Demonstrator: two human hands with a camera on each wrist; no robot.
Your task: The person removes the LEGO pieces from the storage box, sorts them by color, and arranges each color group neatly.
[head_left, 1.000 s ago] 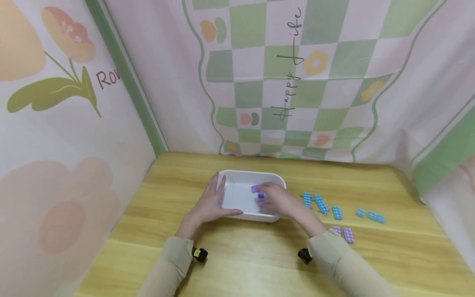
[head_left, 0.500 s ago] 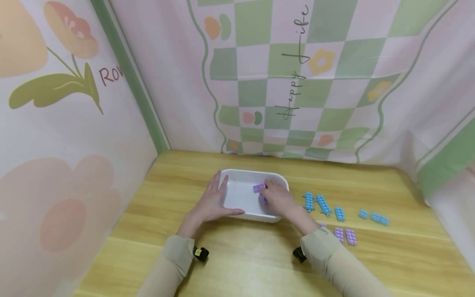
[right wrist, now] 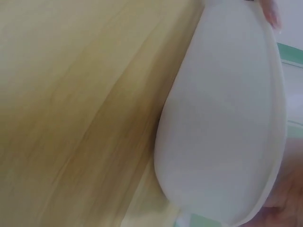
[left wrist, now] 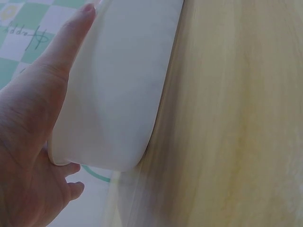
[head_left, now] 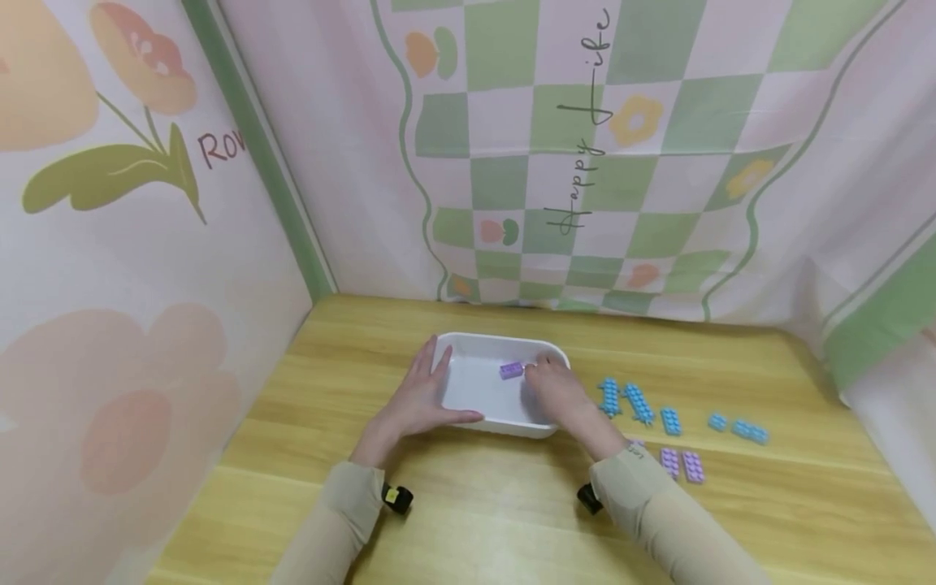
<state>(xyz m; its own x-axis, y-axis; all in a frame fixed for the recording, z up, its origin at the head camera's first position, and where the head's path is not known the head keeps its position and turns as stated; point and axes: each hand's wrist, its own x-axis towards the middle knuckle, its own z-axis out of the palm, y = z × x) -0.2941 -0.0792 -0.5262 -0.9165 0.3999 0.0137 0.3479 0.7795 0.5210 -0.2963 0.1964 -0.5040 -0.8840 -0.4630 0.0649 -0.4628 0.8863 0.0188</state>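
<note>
A white plastic tray (head_left: 483, 426) lies on the wooden table. My left hand (head_left: 418, 398) holds its left end, thumb along the front rim and the other fingers spread round the far side. In the left wrist view that hand (left wrist: 35, 113) wraps the tray's end. My right hand (head_left: 559, 394) reaches down inside the tray's right end with fingers curled, hiding the purple brick it closed on. Another purple toy brick (head_left: 511, 370) lies on the tray floor just left of those fingers. From the right wrist, the tray's outer wall (right wrist: 222, 113) covers most of the hand.
Right of the tray lie blue brick pieces, among them a long one (head_left: 639, 404) and a shorter one (head_left: 670, 421). Farther right are small light-blue bricks (head_left: 750, 431). Light-purple bricks (head_left: 692, 467) sit nearer, partly behind the right sleeve (head_left: 636, 487). A patterned curtain (head_left: 512, 187) hangs behind.
My right hand's fingers have closed over one purple brick and shifted slightly right, and that brick is now hidden. The other brick shows more fully. My left hand stays on the tray.
</note>
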